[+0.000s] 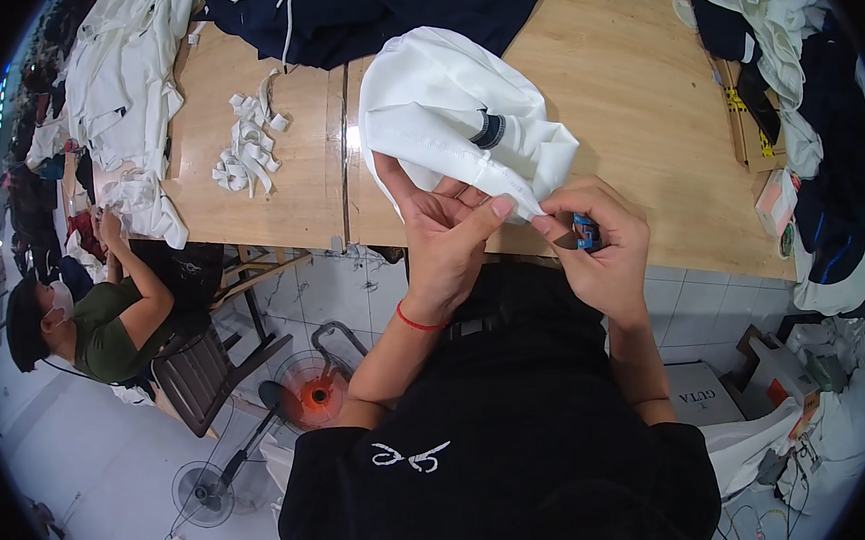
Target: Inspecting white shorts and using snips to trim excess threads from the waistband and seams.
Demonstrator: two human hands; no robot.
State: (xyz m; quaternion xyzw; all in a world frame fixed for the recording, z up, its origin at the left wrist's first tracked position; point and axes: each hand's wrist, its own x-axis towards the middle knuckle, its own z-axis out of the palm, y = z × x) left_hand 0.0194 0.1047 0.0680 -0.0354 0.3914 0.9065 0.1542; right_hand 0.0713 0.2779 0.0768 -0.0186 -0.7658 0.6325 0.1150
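Observation:
A bunched white garment (440,89) rests over the near edge of the wooden table, with a dark ribbed band (488,131) showing among its folds. Under its near edge, my left hand (445,234) pinches the cloth between thumb and fingers. My right hand (601,243) is closed, with thumb and forefinger at the tip of the same edge. Tucked in that hand is a small blue object (585,231); the fingers hide most of it, so its kind is unclear.
White fabric strips (251,147) lie on the wooden table (632,116), navy cloth (385,17) behind. Garments pile up at left (128,81) and right (825,142). A masked co-worker (111,328) handles white cloth. A chair (195,382) and fan (207,491) stand lower left, a box (702,392) lower right.

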